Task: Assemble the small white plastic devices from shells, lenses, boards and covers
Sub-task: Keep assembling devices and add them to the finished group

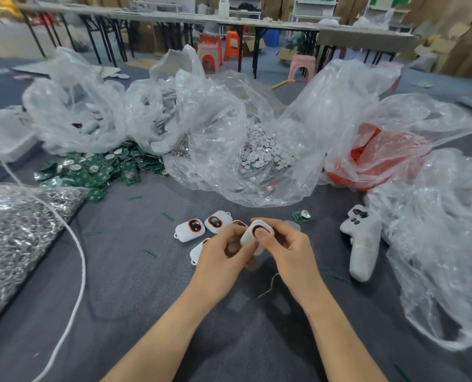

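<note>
left hand (221, 252) gripping shell (246, 239), right hand (287, 249) pinching it, thumb pressing into red-ringed opening. Risk: uneven thumb pressure cocking lens, shell slipping toward units (193, 228) at 10 o'clock.

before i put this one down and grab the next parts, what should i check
1. device in both hands: ok, left hand and right hand hold it.
2. red ring filled flush: cannot tell, right thumb covers its middle.
3. underside closed: cannot tell, hidden.
4. room beside the other devices: ok, bare grey mat in front.
5. spare board close: ok, just beyond the right hand.
</note>
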A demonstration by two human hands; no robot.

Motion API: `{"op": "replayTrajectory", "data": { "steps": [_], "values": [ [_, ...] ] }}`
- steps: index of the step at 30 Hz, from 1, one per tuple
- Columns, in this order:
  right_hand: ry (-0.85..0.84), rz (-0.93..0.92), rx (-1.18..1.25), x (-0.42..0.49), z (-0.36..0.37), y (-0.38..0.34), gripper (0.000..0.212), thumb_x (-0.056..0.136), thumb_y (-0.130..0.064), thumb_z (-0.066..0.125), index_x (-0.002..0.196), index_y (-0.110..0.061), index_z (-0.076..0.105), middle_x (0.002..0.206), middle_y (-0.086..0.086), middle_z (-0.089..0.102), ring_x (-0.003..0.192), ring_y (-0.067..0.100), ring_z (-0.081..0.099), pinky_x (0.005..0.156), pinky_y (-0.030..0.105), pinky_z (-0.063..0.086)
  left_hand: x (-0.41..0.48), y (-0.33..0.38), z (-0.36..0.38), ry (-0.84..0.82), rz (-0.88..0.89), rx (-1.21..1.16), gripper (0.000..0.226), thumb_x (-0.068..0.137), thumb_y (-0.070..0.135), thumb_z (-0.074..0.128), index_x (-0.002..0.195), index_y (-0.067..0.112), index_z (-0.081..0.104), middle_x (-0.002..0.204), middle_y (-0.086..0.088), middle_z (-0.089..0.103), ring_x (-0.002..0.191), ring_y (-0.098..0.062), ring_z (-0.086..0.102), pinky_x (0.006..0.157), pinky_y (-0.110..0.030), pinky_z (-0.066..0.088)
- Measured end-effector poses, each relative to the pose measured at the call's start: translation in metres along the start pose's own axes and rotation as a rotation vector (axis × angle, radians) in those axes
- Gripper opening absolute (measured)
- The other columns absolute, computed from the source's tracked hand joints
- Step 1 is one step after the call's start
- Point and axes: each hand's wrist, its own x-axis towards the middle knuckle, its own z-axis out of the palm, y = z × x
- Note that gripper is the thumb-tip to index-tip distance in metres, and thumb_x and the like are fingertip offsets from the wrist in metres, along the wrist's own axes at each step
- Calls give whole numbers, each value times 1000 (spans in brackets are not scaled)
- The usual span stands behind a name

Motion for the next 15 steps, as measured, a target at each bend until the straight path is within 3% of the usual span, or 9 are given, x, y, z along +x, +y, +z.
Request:
{"op": "replayTrajectory", "data": {
  "steps": [4,6,9,13,15],
  "values": [
    [-53,-1,11,-4,5,-1,15,88,-10,65,101,-17,71,88,-7,74,78,2,66,66,13,48,-11,2,-4,53,-1,-14,7,94,13,58,95,8,63,65,0,64,53,-13,58,55,-22,47],
    [-75,14,37,-7,6,-2,14,88,-14,66,100,-19,71,83,-3,73,70,3,64,60,14,48,-18,3,-6,91,32,16,9,95,10,55,95,15,62,59,0,59,47,-10,53,50,-19,43],
    [-78,29,17,-9,5,1,9,89,-18,65,94,-17,72,70,-4,69,57,2,57,51,14,43,-22,2,-20,222,108,230,19,93,7,55,97,24,64,52,5,52,45,-4,45,47,-10,33],
    [26,79,-21,-5,4,4,8,87,-26,66,84,-22,72,63,-1,66,49,7,53,45,15,40,-9,3,-45,187,79,433,18,94,12,56,100,26,65,73,-6,65,63,-13,54,62,-21,41],
    [46,80,-31,-4,3,5,8,88,-26,66,84,-22,72,63,-2,66,50,6,54,45,15,41,-2,3,-52,160,51,421,21,95,15,54,94,33,64,75,0,67,65,-10,54,64,-24,42]
  ]
}}
